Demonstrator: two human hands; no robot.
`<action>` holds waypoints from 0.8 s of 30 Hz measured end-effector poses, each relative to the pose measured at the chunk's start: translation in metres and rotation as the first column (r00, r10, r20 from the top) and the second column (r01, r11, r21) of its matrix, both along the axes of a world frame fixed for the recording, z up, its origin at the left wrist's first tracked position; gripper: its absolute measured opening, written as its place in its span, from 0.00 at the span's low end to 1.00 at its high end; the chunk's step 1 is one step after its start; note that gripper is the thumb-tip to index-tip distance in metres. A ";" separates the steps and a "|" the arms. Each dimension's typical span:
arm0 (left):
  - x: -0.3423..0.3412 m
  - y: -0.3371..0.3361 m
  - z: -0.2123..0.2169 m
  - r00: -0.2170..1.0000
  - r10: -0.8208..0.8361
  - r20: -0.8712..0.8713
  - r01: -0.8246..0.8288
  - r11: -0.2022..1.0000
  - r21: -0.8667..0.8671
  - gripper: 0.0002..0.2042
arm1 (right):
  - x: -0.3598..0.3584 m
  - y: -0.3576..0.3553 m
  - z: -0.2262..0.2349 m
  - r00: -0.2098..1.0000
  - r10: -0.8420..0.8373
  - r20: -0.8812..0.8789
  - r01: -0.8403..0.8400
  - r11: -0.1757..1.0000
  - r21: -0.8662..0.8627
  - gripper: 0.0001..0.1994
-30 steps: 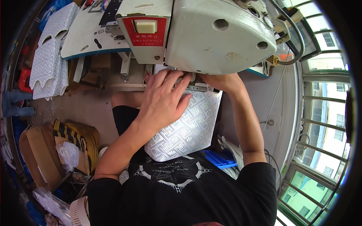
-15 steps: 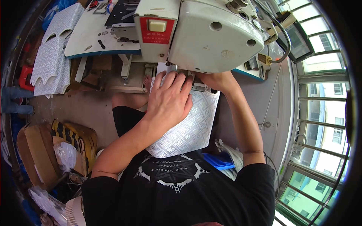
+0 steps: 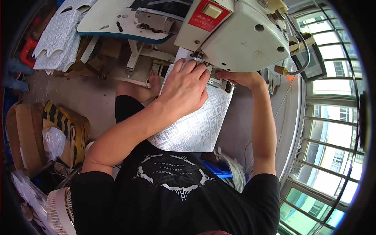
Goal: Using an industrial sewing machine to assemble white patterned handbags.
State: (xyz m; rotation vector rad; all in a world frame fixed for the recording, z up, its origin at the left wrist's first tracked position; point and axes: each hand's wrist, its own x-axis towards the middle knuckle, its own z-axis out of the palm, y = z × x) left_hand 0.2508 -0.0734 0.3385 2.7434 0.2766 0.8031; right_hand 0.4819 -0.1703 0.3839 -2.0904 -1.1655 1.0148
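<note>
A silver-grey patterned sheet of material (image 3: 196, 121) hangs from the arm of a white industrial sewing machine (image 3: 243, 39) down toward my lap. My left hand (image 3: 186, 86) lies over its upper part, fingers slightly bent and pressing on it just below the machine head. At the upper right edge of the sheet, my right hand (image 3: 244, 79) grips with its thumb pointing left; its other fingers are mostly hidden. A metal plate (image 3: 213, 81) shows between the hands. The machine's needle area is largely covered by my left fingertips and the head.
A white worktable (image 3: 105, 17) with small loose parts stands at upper left. Beside it hang stacked patterned pieces (image 3: 58, 39). Cardboard (image 3: 25, 133) and a striped yellow-black box (image 3: 74, 125) sit lower left. Barred windows (image 3: 329, 117) line the right; a blue tray (image 3: 215, 169) is near my lap.
The whole view has shifted and tilted, so the machine sits farther right. My right hand shows more from under the machine head. Both hands stay at the patterned sheet.
</note>
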 end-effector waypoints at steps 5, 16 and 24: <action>-0.003 0.001 -0.002 1.000 -0.002 0.027 0.002 1.000 0.027 0.17 | -0.003 0.001 0.001 0.997 -0.022 -0.068 0.020 0.999 -0.034 0.12; -0.010 0.032 0.008 0.988 -0.126 -0.092 0.118 0.989 -0.089 0.23 | 0.011 0.016 -0.005 0.999 0.041 -0.019 -0.042 0.996 -0.082 0.13; -0.004 0.051 0.010 0.946 -0.266 -0.188 0.240 0.959 -0.152 0.26 | 0.029 0.018 -0.016 1.000 0.012 -0.018 -0.013 0.999 -0.037 0.10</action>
